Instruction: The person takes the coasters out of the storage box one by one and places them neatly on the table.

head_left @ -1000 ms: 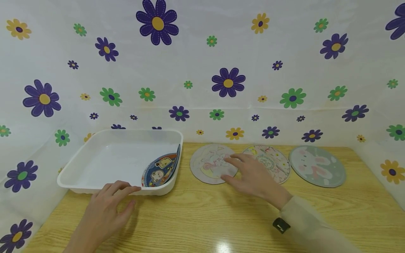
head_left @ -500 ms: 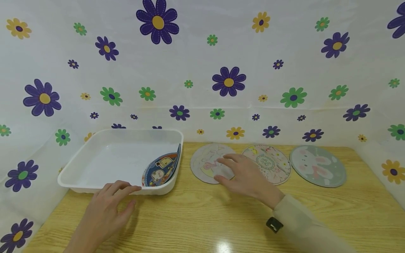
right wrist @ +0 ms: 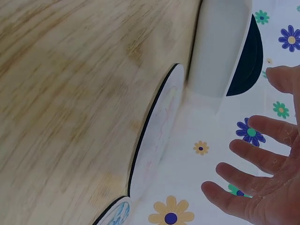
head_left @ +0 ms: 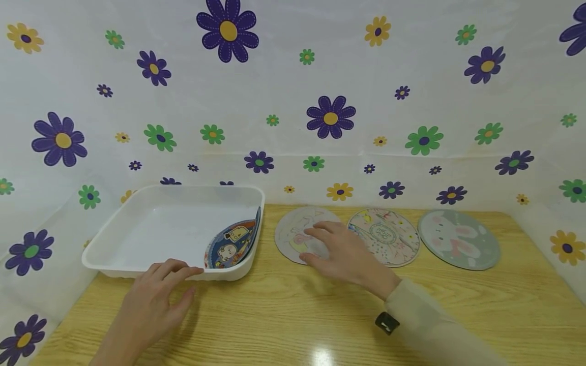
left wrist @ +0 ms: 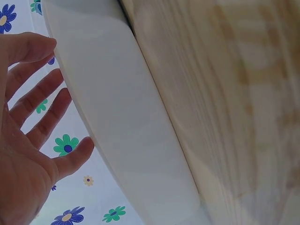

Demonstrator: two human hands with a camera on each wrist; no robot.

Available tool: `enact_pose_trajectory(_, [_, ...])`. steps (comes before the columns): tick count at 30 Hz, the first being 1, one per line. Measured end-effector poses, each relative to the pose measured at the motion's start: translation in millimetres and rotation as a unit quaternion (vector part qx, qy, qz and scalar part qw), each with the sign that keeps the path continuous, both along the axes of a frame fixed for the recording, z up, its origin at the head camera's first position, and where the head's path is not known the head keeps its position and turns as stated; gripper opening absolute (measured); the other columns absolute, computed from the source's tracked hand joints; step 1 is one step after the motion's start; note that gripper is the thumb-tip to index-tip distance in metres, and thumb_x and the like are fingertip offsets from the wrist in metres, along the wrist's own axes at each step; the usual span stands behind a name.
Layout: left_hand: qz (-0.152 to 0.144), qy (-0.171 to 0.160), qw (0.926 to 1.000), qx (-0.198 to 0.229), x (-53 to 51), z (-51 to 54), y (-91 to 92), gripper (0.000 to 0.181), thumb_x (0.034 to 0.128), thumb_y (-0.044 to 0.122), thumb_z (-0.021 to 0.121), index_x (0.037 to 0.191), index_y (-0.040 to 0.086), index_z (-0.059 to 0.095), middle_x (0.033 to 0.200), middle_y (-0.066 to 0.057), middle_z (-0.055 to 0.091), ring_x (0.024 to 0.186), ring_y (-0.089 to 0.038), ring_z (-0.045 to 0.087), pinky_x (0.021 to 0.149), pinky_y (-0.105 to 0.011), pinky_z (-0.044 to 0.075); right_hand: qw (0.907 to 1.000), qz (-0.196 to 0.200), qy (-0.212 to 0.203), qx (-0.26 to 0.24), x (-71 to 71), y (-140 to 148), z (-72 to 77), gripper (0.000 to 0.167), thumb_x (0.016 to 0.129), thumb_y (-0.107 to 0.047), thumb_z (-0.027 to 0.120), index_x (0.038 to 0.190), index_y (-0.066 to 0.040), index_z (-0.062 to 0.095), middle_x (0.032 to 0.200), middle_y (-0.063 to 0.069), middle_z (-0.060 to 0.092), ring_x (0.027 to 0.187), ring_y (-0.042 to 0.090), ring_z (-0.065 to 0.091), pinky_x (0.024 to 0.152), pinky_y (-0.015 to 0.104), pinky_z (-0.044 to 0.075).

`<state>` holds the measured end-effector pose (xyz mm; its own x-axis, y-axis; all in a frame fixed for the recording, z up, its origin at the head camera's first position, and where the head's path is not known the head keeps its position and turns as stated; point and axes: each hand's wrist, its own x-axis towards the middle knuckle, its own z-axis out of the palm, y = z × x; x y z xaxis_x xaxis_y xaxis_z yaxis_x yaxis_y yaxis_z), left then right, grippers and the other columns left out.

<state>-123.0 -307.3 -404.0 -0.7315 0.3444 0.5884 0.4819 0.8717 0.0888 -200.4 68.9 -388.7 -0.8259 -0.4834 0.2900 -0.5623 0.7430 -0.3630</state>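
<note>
My left hand [head_left: 153,300] rests its fingertips on the front rim of a white plastic tray [head_left: 137,213], the fingers loosely extended, as the left wrist view also shows. Inside that tray's right end, a dark blue round mat [head_left: 231,246] with cartoon prints leans bent against the wall. Over a pale round mat [head_left: 288,236] hovers my right hand [head_left: 341,254], fingers spread and holding nothing; in the right wrist view a gap shows between the hand and the pale mat [right wrist: 157,136]. The hand hides part of that mat's right side.
A floral round mat [head_left: 384,236] and a grey-green rabbit mat [head_left: 460,239] lie to the right in a row along the back of the wooden table [head_left: 274,315]. A flower-printed white sheet [head_left: 274,76] hangs behind and at both sides.
My right hand has drifted left, from between the pale and floral mats to over the pale mat, uncovering more of the floral one. My left hand stays at the tray rim.
</note>
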Motion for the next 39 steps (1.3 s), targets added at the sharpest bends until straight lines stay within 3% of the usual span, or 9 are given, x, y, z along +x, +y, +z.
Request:
enact_pose_trajectory(13, [0.007,-0.012,0.9999,-0.003,-0.4,1.7,0.9,0.032,0.0753,0.012,0.080,0.105,0.021,0.076,0.099,0.003,0.069,0.090,-0.024,0.064,0.069,-0.047,0.052,0.9995,0.010,-0.026,-0.017,-1.3,-12,-0.7,0.054,0.096,-0.051,0.064,0.139,-0.017,0.065,0.147,0.011,0.058,0.137,0.034,0.054,0.108,0.054,0.048])
enact_pose_trajectory(21, [0.006,-0.007,1.0000,-0.005,-0.4,1.1,0.7,0.031,0.0755,0.012,0.079,0.105,0.021,0.076,0.098,0.004,0.069,0.088,-0.023,0.065,0.068,-0.046,0.052,0.9996,0.017,-0.014,-0.015,-4.6,-18,-0.4,0.055,0.096,-0.053,0.062,0.138,-0.019,0.065,0.146,0.011,0.059,0.136,0.034,0.055,0.109,0.053,0.047])
enact_pose_trajectory(26, [0.011,-0.013,0.9998,-0.003,-0.4,2.1,1.5,0.031,0.0757,0.012,0.080,0.105,0.022,0.076,0.098,0.004,0.069,0.090,-0.023,0.065,0.069,-0.047,0.052,0.9998,0.021,0.001,-0.007,-7.0,-24,2.0,0.053,0.097,-0.052,0.062,0.136,-0.016,0.067,0.144,0.012,0.061,0.135,0.034,0.057,0.110,0.053,0.046])
enact_pose_trajectory(34, [0.004,0.002,1.0000,-0.007,-4.1,2.6,1.3,0.030,0.0743,0.013,0.080,0.102,0.021,0.077,0.095,0.005,0.068,0.085,-0.020,0.064,0.066,-0.043,0.052,0.9996,0.024,0.008,-0.009,-10.3,-31,6.0,0.054,0.097,-0.050,0.062,0.134,-0.012,0.067,0.141,0.013,0.064,0.135,0.032,0.057,0.116,0.054,0.040])
enact_pose_trajectory(39, [0.003,0.009,0.9999,-0.011,-4.0,0.6,0.6,0.030,0.0728,0.013,0.081,0.102,0.022,0.077,0.093,0.006,0.068,0.082,-0.019,0.063,0.066,-0.042,0.052,0.9996,0.021,0.001,-0.021,-11.8,-38,4.4,0.053,0.096,-0.050,0.063,0.132,-0.012,0.068,0.138,0.011,0.066,0.132,0.029,0.059,0.112,0.050,0.045])
